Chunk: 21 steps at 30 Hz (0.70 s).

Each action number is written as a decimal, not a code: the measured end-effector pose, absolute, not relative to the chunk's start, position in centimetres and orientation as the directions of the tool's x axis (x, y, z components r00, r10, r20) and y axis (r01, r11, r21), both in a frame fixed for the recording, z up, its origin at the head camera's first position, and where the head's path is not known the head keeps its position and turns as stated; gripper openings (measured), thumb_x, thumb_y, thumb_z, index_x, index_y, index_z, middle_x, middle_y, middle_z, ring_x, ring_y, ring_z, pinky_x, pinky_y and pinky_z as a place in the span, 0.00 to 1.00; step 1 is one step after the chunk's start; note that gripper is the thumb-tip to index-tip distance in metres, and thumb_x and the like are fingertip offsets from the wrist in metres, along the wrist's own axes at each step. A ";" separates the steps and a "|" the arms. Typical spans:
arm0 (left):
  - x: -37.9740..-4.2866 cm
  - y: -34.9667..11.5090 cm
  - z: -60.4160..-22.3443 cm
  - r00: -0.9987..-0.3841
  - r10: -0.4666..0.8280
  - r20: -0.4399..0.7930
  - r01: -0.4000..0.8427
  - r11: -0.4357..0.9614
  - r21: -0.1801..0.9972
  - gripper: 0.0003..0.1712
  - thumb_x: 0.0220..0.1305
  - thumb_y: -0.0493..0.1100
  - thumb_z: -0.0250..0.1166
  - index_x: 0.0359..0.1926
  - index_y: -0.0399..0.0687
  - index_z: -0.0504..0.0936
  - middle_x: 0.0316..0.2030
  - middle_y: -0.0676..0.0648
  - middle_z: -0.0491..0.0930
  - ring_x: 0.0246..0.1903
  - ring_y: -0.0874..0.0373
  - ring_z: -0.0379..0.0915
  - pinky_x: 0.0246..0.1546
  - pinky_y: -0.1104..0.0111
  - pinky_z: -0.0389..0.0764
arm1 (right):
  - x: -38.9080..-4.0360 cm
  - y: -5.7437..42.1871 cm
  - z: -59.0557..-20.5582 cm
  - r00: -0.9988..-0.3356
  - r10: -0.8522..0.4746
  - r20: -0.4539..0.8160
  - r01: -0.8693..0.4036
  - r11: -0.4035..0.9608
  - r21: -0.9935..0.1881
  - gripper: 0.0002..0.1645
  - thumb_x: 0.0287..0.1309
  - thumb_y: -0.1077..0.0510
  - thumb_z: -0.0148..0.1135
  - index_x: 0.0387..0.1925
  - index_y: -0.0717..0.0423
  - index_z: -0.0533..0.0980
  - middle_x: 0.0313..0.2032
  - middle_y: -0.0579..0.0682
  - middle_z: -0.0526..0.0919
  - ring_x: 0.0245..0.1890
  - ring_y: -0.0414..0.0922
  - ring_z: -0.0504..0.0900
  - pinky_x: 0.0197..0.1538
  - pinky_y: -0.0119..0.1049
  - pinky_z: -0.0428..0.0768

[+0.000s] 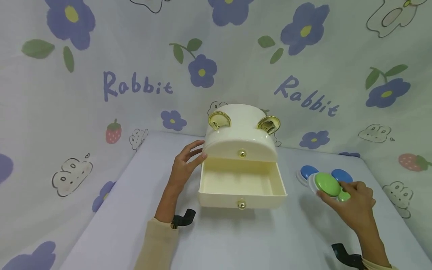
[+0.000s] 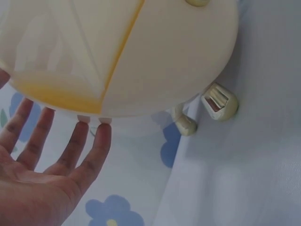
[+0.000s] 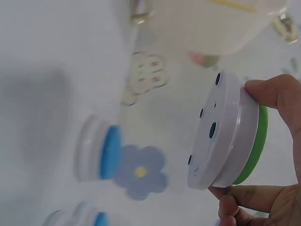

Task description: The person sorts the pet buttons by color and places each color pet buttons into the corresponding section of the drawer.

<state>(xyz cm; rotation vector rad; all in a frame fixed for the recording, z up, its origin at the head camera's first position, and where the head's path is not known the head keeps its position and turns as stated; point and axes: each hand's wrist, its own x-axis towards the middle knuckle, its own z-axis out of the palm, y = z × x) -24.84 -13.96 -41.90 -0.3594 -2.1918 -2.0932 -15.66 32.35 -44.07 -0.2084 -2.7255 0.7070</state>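
A cream storage box (image 1: 241, 131) with gold knobs and gold ear-shaped pieces stands mid-table. Its lower drawer (image 1: 241, 200) is pulled out and bare inside. My left hand (image 1: 183, 165) rests on the box's left side, fingers extended, fingertips (image 2: 104, 134) against the wall and thumb near the front edge. At the right, my right hand (image 1: 359, 202) pinches a round push button (image 1: 326, 183) with a green top and white base by its rim. In the right wrist view this green push button (image 3: 223, 136) is tilted above the table, its underside with dark round spots showing.
Beyond the held button are a blue push button (image 1: 308, 172) on the left and another blue one (image 1: 342, 175) on the right. A second green button (image 1: 343, 195) shows partly behind my right hand. Patterned cloth (image 1: 236, 56) hangs behind the white table (image 1: 229, 240).
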 end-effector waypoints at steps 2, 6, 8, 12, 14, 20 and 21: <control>-24.9 -13.9 -41.8 -0.968 0.109 0.224 0.229 0.034 0.973 0.30 0.67 0.43 0.68 0.69 0.46 0.72 0.67 0.50 0.70 0.66 0.43 0.66 0.60 0.44 0.71 | -15.4 31.7 -42.7 -0.934 0.190 0.302 0.014 0.865 -0.501 0.50 0.48 0.43 0.77 0.55 0.82 0.72 0.47 0.71 0.64 0.51 0.70 0.59 0.41 0.63 0.55; -25.1 -14.0 -41.9 -0.968 0.108 0.225 0.230 0.037 0.972 0.30 0.68 0.43 0.67 0.68 0.47 0.73 0.67 0.50 0.70 0.66 0.41 0.65 0.60 0.43 0.70 | -15.1 29.5 -40.2 -0.923 0.153 0.354 -0.069 0.838 -0.542 0.46 0.45 0.49 0.81 0.55 0.79 0.74 0.46 0.64 0.66 0.52 0.64 0.59 0.43 0.62 0.56; -25.1 -14.1 -41.9 -0.967 0.105 0.231 0.236 0.042 0.971 0.30 0.68 0.43 0.67 0.69 0.47 0.73 0.67 0.49 0.70 0.66 0.39 0.65 0.60 0.42 0.69 | -15.1 28.1 -39.2 -0.914 0.132 0.385 -0.119 0.818 -0.563 0.44 0.41 0.52 0.83 0.54 0.77 0.75 0.44 0.61 0.66 0.50 0.58 0.59 0.43 0.57 0.57; -24.9 -14.0 -41.6 -0.968 0.106 0.229 0.234 0.035 0.972 0.30 0.68 0.42 0.67 0.69 0.45 0.72 0.68 0.48 0.69 0.66 0.40 0.65 0.60 0.43 0.69 | -15.2 25.5 -37.9 -0.885 0.057 0.462 -0.249 0.781 -0.573 0.41 0.32 0.59 0.86 0.51 0.72 0.79 0.43 0.57 0.68 0.47 0.50 0.58 0.41 0.48 0.56; -24.9 -14.0 -41.6 -0.969 0.107 0.224 0.228 0.032 0.973 0.30 0.67 0.42 0.67 0.69 0.45 0.72 0.68 0.48 0.70 0.66 0.42 0.65 0.60 0.44 0.70 | -15.3 24.5 -37.6 -0.874 0.013 0.485 -0.306 0.761 -0.572 0.41 0.30 0.60 0.86 0.51 0.70 0.80 0.43 0.57 0.68 0.47 0.49 0.59 0.41 0.48 0.56; -26.1 -14.3 -43.5 -0.971 0.101 0.218 0.222 0.024 0.975 0.30 0.67 0.43 0.68 0.69 0.50 0.73 0.68 0.51 0.69 0.67 0.41 0.65 0.60 0.43 0.70 | -16.0 21.1 -36.7 -0.856 -0.072 0.511 -0.400 0.719 -0.568 0.39 0.31 0.57 0.86 0.50 0.67 0.81 0.42 0.55 0.69 0.47 0.48 0.61 0.42 0.50 0.58; -26.4 -14.4 -43.9 -0.970 0.100 0.220 0.223 0.022 0.975 0.30 0.67 0.44 0.68 0.69 0.51 0.73 0.68 0.51 0.69 0.67 0.41 0.65 0.60 0.43 0.70 | -16.2 20.5 -36.7 -0.855 -0.086 0.512 -0.412 0.714 -0.567 0.38 0.32 0.57 0.86 0.49 0.66 0.82 0.42 0.54 0.69 0.47 0.48 0.61 0.43 0.50 0.57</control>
